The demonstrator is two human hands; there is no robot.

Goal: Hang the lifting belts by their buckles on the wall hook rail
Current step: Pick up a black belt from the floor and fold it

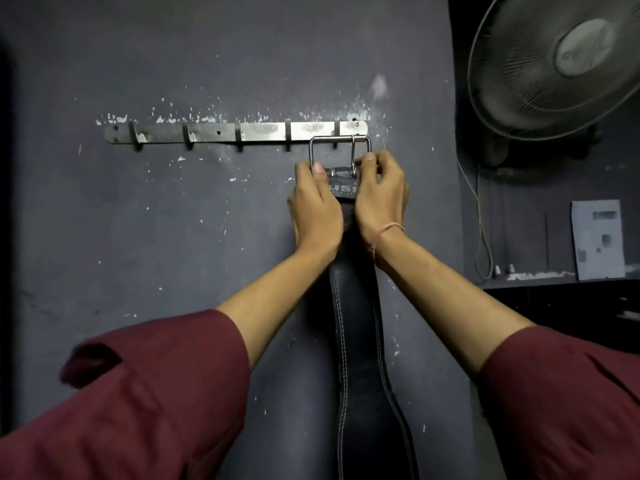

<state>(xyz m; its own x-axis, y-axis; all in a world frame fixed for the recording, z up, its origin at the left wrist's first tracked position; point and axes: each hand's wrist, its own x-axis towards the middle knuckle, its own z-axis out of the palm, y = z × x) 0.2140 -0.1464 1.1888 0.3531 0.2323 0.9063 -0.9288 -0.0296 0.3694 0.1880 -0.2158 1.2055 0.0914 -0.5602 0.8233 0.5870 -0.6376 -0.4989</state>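
Head view shows a person facing a dark painted wall (pixel 173 220) with a steel hook rail (pixel 263 131) screwed across it. One black leather lifting belt (pixel 356 323) is held up at the rail's right end. Its steel buckle (pixel 325 137) is raised so the top bar crosses the rightmost hook (pixel 336 133).

The left hand (pixel 317 206) grips the buckle's lower left corner, thumb on the front and fingers curled behind the strap end. The right hand (pixel 381 199) pinches the lower right corner the same way. Both hands are closed on the buckle, so they seem to be carrying the belt's weight.

I judge this hang to be almost made. The bar is level with the hook, but I cannot tell whether it has dropped behind the hook's tip. What is left is to seat it, let go and see that it holds. The other four hooks are bare, and no further belt is in view, so any remaining belts have yet to be brought.

The belt's long axis runs vertically, buckle end up. The strap lies flat against the wall between the forearms with its stitched face outward. It widens lower down and leaves the bottom edge of the view. A wall fan (pixel 568 60) is mounted well off to the upper right.
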